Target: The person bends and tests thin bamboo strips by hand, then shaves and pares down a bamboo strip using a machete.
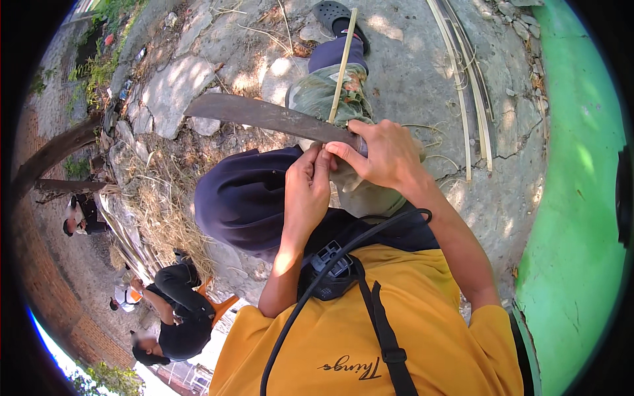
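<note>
Clamped in my right hand (389, 155) was the handle of a long dark blade (264, 115), its length running away to my left over my knee. Pinched between my left hand's (307, 191) fingertips at the blade's edge was the near end of a thin bamboo strip (342, 66) — pale, yellowish, narrow — which pointed straight away from me toward my sandal (337, 16), crossing the blade.

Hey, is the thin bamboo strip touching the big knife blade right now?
Touching. The head view shows the bamboo strip running down onto the knife blade edge, right beside the right hand gripping the handle.
</note>
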### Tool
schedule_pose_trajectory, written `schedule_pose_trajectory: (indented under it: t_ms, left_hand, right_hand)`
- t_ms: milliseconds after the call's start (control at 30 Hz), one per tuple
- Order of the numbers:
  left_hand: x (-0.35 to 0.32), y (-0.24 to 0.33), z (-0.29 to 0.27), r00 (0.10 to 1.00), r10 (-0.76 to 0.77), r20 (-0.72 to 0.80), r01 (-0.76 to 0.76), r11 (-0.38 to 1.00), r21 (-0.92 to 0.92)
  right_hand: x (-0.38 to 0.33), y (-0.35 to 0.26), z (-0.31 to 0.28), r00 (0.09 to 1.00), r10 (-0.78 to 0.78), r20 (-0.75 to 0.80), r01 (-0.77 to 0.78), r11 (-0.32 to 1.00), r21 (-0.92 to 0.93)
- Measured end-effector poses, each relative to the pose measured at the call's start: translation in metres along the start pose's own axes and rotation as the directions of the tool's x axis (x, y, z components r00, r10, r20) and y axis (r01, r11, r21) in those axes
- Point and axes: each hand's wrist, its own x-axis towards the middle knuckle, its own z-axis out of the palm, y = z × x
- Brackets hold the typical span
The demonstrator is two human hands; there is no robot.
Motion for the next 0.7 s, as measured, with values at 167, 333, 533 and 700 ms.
schedule_pose_trajectory:
  t_ms: [167,333,533,700]
  left_hand:
    - [-0.008,-0.001,0.004,1.0,0.029,-0.009,-0.027,0.985,0.171]
    - [0.003,0.004,0.013,0.946,0.295,-0.132,-0.248,0.925,0.29]
    - [-0.003,0.002,0.016,0.972,0.198,-0.125,-0.145,0.928,0.342]
    - [0.005,0.004,0.014,0.937,0.329,-0.114,-0.274,0.898,0.344]
  right_hand:
    - [-0.009,-0.004,-0.002,0.999,0.031,0.015,-0.032,0.998,0.052]
    - [-0.009,-0.004,0.001,0.995,-0.092,-0.028,0.091,0.994,-0.054]
    - [-0.008,-0.006,-0.005,0.996,0.076,0.04,-0.079,0.993,0.082]
    - [-0.01,-0.003,-0.001,0.999,-0.049,0.008,0.05,0.998,-0.038]
